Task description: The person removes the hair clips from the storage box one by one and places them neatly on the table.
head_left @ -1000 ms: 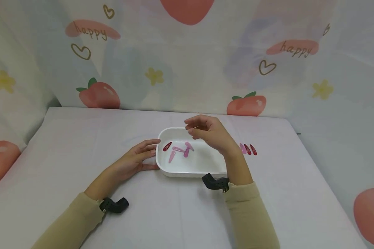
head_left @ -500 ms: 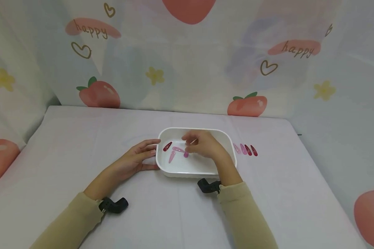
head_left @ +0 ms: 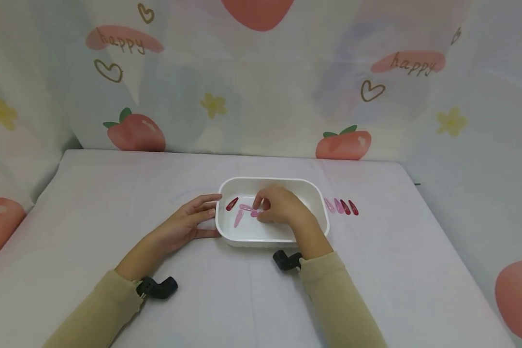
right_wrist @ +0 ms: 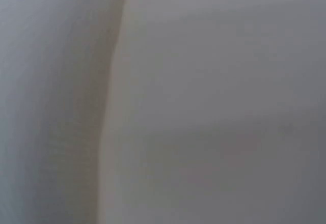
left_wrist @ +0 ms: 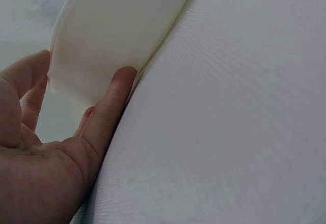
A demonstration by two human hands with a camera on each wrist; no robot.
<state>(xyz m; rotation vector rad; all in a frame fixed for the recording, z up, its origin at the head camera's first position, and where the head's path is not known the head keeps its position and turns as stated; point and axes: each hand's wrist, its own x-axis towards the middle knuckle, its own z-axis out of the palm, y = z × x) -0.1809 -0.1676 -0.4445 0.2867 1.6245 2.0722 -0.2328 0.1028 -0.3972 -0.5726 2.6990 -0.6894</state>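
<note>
Right hand pinching at deep-pink teardrop-shaped hair clip, just left of middle of white oblong plastic tray; firmness not showing. Left hand spreading fingers against tray's left end.

Risk (judgement): likely slick clip slipping if fingertips are catching only its edge; adjacent pale-pink teardrop-shaped clip dragging along, lying so close.

Versus half second ago: right fingertips sitting lower in tray; deep-pink clip lying crosswise, not lengthwise; left hand staying put.

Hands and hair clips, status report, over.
Left hand touching rounded white tray. Right hand inside, at glossy pink teardrop hair clips; grip unclear. Four pink and red clips outside tray, right. Right hand partly blocks view.
</note>
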